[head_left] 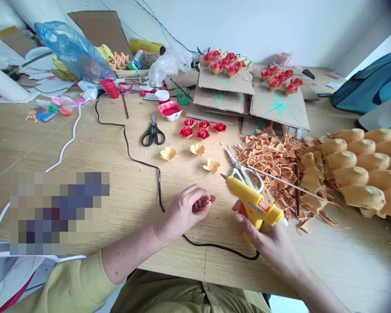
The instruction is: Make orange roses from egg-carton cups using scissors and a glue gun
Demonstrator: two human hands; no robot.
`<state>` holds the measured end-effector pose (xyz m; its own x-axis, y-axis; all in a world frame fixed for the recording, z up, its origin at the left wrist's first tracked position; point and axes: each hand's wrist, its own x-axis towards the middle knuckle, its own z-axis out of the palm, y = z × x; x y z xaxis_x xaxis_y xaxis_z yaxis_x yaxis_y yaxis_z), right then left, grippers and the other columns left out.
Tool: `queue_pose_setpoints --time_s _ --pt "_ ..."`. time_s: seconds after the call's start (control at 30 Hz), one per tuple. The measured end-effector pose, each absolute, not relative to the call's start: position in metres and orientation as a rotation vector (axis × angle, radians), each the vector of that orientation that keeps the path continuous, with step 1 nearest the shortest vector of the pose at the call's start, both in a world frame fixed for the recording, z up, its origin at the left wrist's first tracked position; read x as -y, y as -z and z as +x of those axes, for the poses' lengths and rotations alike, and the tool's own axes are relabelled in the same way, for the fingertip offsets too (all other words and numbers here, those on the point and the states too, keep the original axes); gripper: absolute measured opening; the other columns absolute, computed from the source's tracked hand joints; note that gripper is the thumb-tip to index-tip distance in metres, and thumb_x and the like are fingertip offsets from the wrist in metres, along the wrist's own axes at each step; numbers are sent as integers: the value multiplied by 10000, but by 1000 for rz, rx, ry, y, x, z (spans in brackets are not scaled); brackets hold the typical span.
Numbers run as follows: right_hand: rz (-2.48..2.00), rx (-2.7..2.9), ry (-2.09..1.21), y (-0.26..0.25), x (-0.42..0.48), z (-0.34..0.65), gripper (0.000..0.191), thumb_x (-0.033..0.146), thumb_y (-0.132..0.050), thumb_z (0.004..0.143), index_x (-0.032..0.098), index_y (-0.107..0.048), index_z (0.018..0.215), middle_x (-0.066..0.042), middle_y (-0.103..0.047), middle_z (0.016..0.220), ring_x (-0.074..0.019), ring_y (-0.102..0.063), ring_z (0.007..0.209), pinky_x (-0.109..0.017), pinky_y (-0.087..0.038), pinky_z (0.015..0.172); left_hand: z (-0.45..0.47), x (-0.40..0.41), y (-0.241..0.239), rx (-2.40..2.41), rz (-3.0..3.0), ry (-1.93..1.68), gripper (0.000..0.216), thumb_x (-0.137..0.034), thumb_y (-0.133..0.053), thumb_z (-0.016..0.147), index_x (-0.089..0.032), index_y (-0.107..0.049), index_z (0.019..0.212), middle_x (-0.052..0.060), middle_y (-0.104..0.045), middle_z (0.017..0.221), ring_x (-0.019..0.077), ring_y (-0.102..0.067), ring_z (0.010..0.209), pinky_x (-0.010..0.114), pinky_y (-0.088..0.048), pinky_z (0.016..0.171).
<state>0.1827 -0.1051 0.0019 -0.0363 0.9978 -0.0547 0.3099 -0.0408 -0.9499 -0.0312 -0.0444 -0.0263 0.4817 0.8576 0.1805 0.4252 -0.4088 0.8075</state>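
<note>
My right hand (263,232) is wrapped round a yellow hot glue gun (252,200), its nozzle pointing up and left. A black cord runs from the gun's handle across the table. Closed in a pinch, my left hand (190,206) holds a small orange-tan petal piece (211,199), mostly hidden by the fingers. Just beyond lie a flat petal cutout (211,165) and two cupped tan flowers, one at the left (168,153) and one nearer the middle (197,149). Several red-painted roses (203,134) sit behind them.
White-handled scissors (247,171) lie against a heap of orange scraps (273,161), beside egg-carton trays (361,165). Black scissors (153,132) and a bowl of red paint (170,111) stand farther back. Stacked cardboard (221,98) carries finished roses. A white cable (73,137) crosses the left side.
</note>
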Motion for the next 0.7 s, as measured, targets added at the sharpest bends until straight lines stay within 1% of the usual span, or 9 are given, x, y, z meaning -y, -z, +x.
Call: queue_pose_setpoints --time_s 0.17,0.3,0.43,0.5,0.6,0.7 --pt "-1451 1495 -1073 11 121 181 271 459 -550 940 197 -617 912 -17 -613 761 -154 -578 655 -244 -528 582 -32 45 29 -1059 2108 -764 46 -135 -593 883 -176 -612 884 0 -587 851 79 -566 639 179 -500 582" --pt "-1432 1488 -1112 18 125 180 295 474 -563 928 187 -628 953 -32 -642 779 -164 -612 664 -246 -548 594 -33 45 30 -1050 2112 -774 30 -169 -585 907 -177 -613 901 12 -603 871 84 -577 650 181 -503 575" --pt "-1387 1514 -1142 17 127 179 287 458 -576 930 191 -647 1008 -61 -695 908 -191 -677 828 -258 -574 724 -35 43 27 -1042 2085 -901 33 -155 -572 913 -176 -598 915 34 -629 914 96 -607 706 190 -523 608" --pt "-1368 1541 -1136 15 127 178 276 452 -573 932 197 -656 1000 -61 -703 922 -196 -684 862 -263 -576 754 -36 41 25 -1075 2094 -976 58 -128 -592 893 -179 -603 918 36 -638 920 106 -615 737 211 -540 657" --pt "-1366 1578 -1101 11 127 176 265 444 -567 932 201 -662 977 -54 -703 870 -192 -677 792 -264 -575 690 -37 39 22 -1100 2061 -1028 103 -110 -618 874 -186 -611 943 34 -647 943 114 -641 782 235 -571 725" --pt "-1341 1637 -1047 11 125 175 237 427 -564 933 212 -661 911 -43 -692 819 -181 -653 712 -258 -554 612 -37 39 20 -1085 1994 -1027 99 -112 -605 881 -186 -612 946 42 -656 966 122 -669 828 237 -599 739"
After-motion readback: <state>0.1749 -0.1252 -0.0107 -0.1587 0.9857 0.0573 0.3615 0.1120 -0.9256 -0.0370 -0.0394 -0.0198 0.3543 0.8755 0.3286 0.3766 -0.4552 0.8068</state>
